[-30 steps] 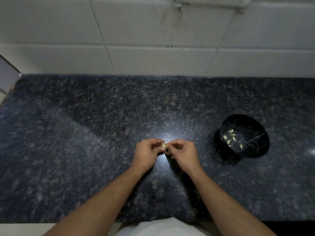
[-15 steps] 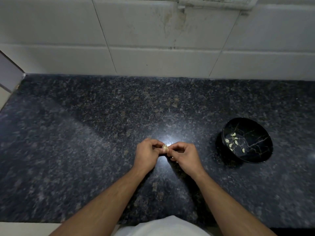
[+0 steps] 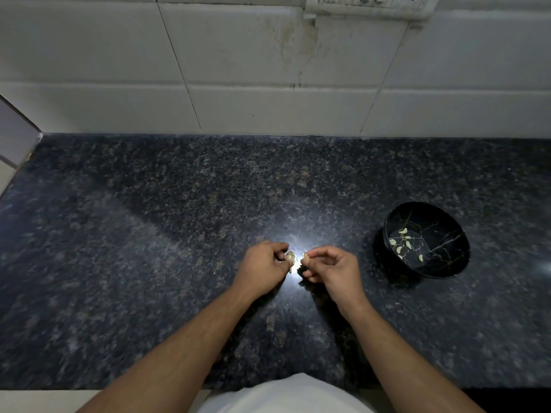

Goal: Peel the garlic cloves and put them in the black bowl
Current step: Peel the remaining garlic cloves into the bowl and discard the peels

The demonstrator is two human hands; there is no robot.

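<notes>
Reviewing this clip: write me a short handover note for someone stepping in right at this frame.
Left hand: pinching a piece of garlic with skin hanging from it.
Right hand: pinching a small pale garlic piece, apart from the left hand's piece.
Black bowl: on the counter to the right of the hands, with several peeled cloves inside.
Done: some cloves are peeled and in the bowl.
Left: finish the garlic in hand and drop it in the bowl. Too small to tell which piece is fully peeled.
</notes>
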